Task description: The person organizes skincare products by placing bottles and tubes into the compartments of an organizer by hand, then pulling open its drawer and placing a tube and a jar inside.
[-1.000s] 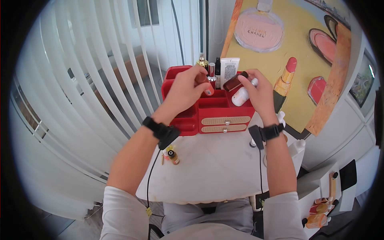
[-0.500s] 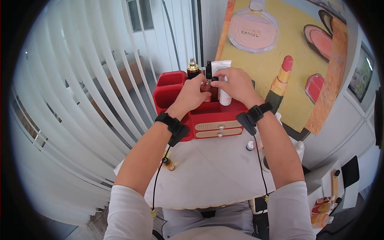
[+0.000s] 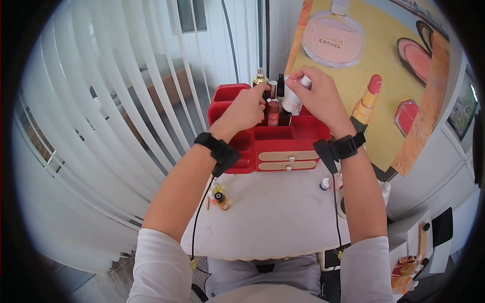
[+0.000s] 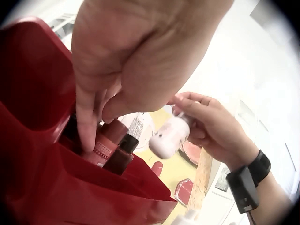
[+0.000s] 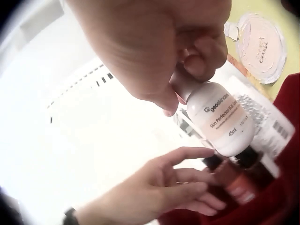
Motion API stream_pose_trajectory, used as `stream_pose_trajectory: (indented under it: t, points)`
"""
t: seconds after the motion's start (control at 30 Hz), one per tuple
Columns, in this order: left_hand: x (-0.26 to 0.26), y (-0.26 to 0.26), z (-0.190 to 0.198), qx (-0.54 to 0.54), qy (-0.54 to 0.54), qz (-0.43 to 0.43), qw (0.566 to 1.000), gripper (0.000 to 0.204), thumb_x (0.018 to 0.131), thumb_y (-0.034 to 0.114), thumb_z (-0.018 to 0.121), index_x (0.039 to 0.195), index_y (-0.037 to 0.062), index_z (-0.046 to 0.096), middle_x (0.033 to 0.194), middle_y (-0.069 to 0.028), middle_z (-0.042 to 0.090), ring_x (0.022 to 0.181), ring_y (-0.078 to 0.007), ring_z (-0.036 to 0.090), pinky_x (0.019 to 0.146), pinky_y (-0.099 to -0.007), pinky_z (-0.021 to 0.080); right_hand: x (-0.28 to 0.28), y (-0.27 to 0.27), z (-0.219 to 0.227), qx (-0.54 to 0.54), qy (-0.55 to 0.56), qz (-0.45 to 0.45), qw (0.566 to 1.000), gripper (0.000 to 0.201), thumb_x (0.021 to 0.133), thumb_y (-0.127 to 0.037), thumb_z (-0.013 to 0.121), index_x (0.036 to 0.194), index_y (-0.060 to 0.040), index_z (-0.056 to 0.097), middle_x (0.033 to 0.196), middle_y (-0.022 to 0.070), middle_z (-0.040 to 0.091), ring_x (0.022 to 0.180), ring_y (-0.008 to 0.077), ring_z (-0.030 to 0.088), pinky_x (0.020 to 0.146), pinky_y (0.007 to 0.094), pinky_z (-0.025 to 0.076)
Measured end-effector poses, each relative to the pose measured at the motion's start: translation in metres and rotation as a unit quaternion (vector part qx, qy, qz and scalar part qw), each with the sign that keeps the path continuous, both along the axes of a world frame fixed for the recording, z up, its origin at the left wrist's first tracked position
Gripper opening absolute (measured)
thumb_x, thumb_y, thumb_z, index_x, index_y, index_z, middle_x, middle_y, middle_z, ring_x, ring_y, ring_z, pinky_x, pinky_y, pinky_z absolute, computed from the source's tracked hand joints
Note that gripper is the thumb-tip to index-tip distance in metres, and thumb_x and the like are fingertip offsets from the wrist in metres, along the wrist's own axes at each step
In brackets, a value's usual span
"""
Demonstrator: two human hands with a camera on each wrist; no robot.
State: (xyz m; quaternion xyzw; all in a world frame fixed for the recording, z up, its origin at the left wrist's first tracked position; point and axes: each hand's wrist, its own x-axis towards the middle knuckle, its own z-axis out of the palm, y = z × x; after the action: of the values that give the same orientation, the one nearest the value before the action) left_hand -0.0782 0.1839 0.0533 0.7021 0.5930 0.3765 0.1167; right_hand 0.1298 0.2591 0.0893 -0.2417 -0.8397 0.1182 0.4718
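Note:
The right hand [image 3: 321,96] pinches a white bottle [image 5: 220,119] by its cap, tilted above the back right of the red organizer [image 3: 283,146]. In the left wrist view, that white bottle [image 4: 171,136] hangs clear of the red box. My left hand [image 3: 243,110] reaches into the organizer with fingers extended, beside a red bottle [image 4: 105,147] and a dark bottle [image 4: 123,154]. Its index finger lies close against the bottles; the right wrist view shows the left hand [image 5: 164,187] with fairly straight fingers by a black cap.
A gold-topped bottle [image 3: 260,78] and a white tube [image 5: 262,112] stand at the back of the organizer. Small bottles [image 3: 221,200] are on the table's left, a white-capped one [image 3: 325,184] on its right. A painted board [image 3: 348,76] leans behind, right.
The right hand has let go of the dark bottle, which now stands beside the red one, and has raised the white bottle by its cap. The left hand has come off the red bottle.

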Motion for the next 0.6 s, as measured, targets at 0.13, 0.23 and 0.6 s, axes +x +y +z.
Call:
stream_pose_trajectory:
  t: [0.13,0.23,0.6]
  points:
    - [-0.021,-0.030,0.011,0.130,0.044,0.029,0.990,0.029,0.094,-0.008,0.057,0.122,-0.0016,0.061,0.092,-0.0139,0.072,0.081,-0.0195,0.071,0.073,-0.0344,0.059,-0.023,-0.011,-0.005,-0.140,0.002,0.137,0.981,0.017,0.092,-0.011,0.070,0.105,-0.0013,0.067,0.092,0.0145,0.064,0.082,0.0277,0.073,0.064,0.0391,0.056]
    - [-0.042,-0.064,0.006,0.161,0.051,0.049,0.984,0.013,0.093,-0.003,0.060,0.104,-0.0004,0.066,0.091,-0.0112,0.071,0.081,-0.0187,0.068,0.074,-0.0341,0.055,-0.047,-0.001,-0.036,-0.215,-0.039,0.159,0.963,0.020,0.093,0.002,0.067,0.113,-0.0005,0.062,0.095,0.0089,0.068,0.073,0.0167,0.070,0.059,0.0272,0.057]
    - [-0.065,-0.177,-0.039,-0.225,0.137,-0.130,0.956,0.056,0.079,0.003,0.085,0.130,0.0133,0.065,0.154,-0.0141,0.045,0.089,-0.0231,0.063,0.077,-0.0329,0.056,-0.058,-0.033,-0.055,0.071,-0.112,-0.031,0.991,0.038,0.086,-0.010,0.077,0.123,-0.0078,0.067,0.113,0.0141,0.070,0.100,0.0384,0.070,0.085,0.0465,0.057]
